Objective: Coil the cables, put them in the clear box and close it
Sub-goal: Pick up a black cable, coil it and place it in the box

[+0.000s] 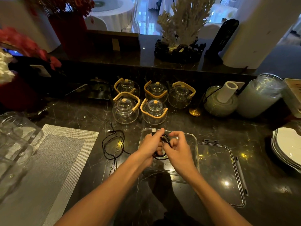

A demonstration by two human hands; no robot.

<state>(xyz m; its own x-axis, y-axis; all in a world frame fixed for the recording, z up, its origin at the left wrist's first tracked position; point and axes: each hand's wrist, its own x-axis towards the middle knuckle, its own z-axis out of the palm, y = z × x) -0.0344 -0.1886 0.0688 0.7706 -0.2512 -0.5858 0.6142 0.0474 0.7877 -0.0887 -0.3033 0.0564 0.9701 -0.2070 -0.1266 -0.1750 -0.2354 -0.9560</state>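
A black cable (160,156) is wound into a small coil between both hands, just above the open clear box (194,144) on the dark marble counter. My left hand (150,145) grips the coil, with the cable's plug sticking up past its fingers. My right hand (176,146) pinches the cable's strands on the coil's right side. A second black cable (114,144) lies loose and tangled on the counter left of the box. The clear lid (219,170) lies flat to the right of the box.
Several glass teapots (125,108) with wooden handles stand behind the box. A grey placemat (48,160) and a glass jar (14,141) are at left. Stacked white plates (288,147) sit at right, with jars (259,97) at the back right.
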